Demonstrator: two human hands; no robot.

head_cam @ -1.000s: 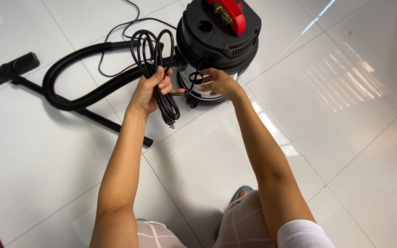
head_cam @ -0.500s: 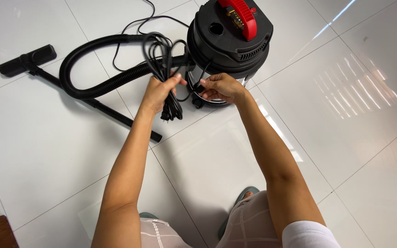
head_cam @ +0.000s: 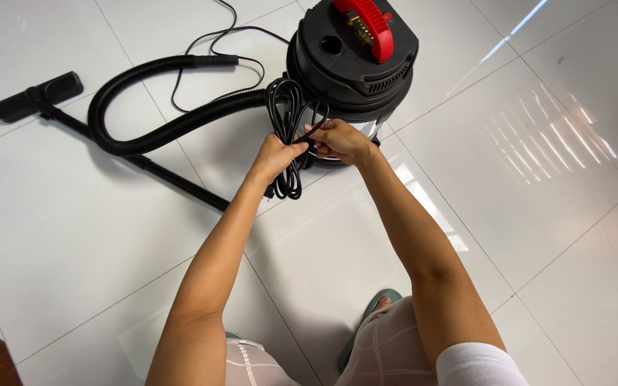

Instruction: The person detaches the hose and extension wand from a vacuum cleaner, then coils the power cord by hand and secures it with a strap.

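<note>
Overhead, head view: left hand (head_cam: 275,155) clenched around bundled black power cord (head_cam: 287,125), loops gathered upright above fist, tails and plug end hanging below, probably to keep coils from spreading. Right hand (head_cam: 337,139) pinched on a strand of same cord just beside bundle, fingers curled, close against canister vacuum (head_cam: 352,61). Bundle held off floor, in front of steel drum, touching neither tile nor hose as far as visible. Both forearms extended forward, wrists nearly meeting, elbows bent slightly outward. Ribbed hose (head_cam: 159,132) looped on white tiled floor (head_cam: 538,214) to left, wand and floor nozzle (head_cam: 37,96) well apart from hands. Loose cord trailing behind vacuum.
</note>
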